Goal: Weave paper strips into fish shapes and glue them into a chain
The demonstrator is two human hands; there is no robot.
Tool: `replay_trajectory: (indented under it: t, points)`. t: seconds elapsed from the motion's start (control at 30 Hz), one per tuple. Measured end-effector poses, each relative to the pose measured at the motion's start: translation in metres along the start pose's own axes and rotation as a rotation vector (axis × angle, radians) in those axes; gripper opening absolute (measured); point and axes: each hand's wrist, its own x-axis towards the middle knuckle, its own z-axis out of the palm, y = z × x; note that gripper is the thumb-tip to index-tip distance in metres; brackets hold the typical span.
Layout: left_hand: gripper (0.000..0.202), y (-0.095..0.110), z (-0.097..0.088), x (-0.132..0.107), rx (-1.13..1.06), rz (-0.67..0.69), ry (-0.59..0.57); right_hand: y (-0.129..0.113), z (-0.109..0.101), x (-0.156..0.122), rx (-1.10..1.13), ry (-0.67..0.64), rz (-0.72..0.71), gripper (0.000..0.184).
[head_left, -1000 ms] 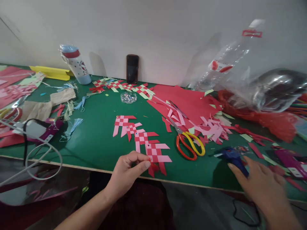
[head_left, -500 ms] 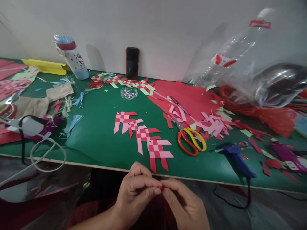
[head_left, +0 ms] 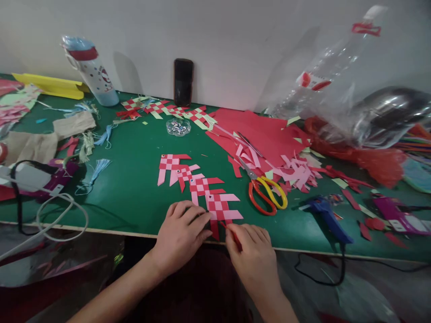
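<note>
Four-tailed woven paper fish in red and pink, several of them, lie in a slanting row at the middle of the table; the nearest woven paper fish (head_left: 218, 205) is by my hands. My left hand (head_left: 182, 235) rests palm down at its left lower side, thumb and forefinger apart, with nothing visible between them. At its lower right, my right hand (head_left: 254, 253) is closed on what looks like a red tassel (head_left: 237, 241), mostly covered by the fingers. A thin red end pokes out toward the fish.
Scissors (head_left: 267, 193) lie right of the fish, before red paper (head_left: 266, 130) and pink scraps. Further right is a blue glue gun (head_left: 332, 220). A clear dish (head_left: 178, 127), a phone (head_left: 183, 83) and a bottle (head_left: 94, 74) stand behind. Tassels (head_left: 98, 171) lie left.
My hands have moved up from below the table edge to the nearest fish and separated. The small red piece both were pinching is now in my right hand; the left has let go.
</note>
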Motion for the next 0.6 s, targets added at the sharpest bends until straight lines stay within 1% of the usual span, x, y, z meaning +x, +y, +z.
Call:
replay_trajectory:
  t: [0.43, 0.6]
  points:
    - [0.028, -0.0001, -0.0004, -0.0003, 0.044, 0.03, -0.039, -0.0029, -0.0003, 0.0087, -0.031, -0.045, -0.035, 0.019]
    - [0.028, -0.0016, 0.002, -0.0003, 0.037, 0.053, -0.04, -0.0024, 0.0014, 0.0089, -0.021, -0.043, -0.035, 0.016]
